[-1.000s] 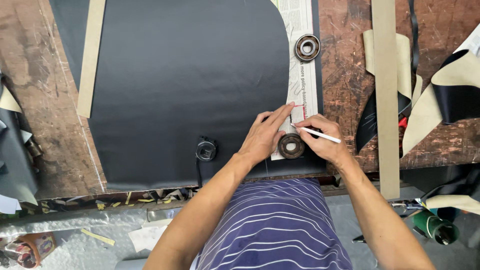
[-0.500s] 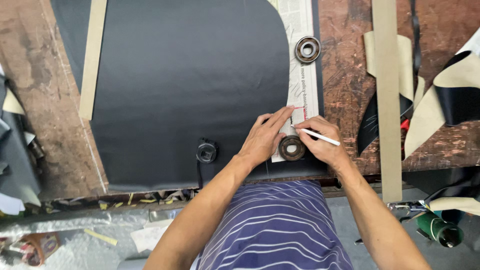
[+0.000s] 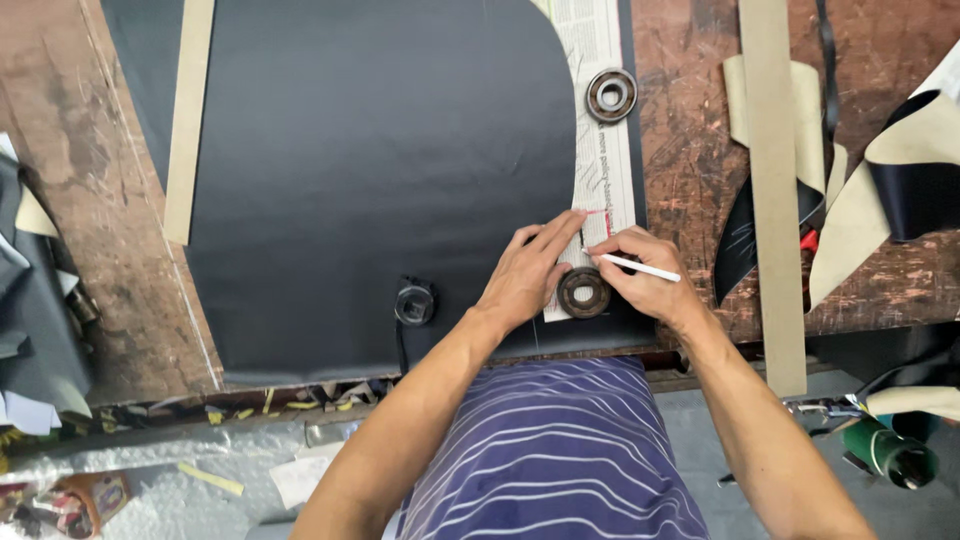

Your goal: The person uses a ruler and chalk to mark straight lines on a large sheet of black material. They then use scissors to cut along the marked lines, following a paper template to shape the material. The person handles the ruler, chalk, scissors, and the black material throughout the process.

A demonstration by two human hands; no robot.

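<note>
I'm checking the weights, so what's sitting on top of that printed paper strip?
Two ring weights, one far, one near, the left hand pressing the paper strip, and the right hand's white pen. Paper beneath them is hidden.

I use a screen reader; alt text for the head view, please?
A right hand holds a white marking pencil to a paper pattern strip on black sheet material, while the left hand presses the strip flat beside a round metal weight.

Scarred brown wooden workbench (image 3: 690,170) spans 9 to 3 o'clock; grey floor (image 3: 700,440) at 6 o'clock.
</note>
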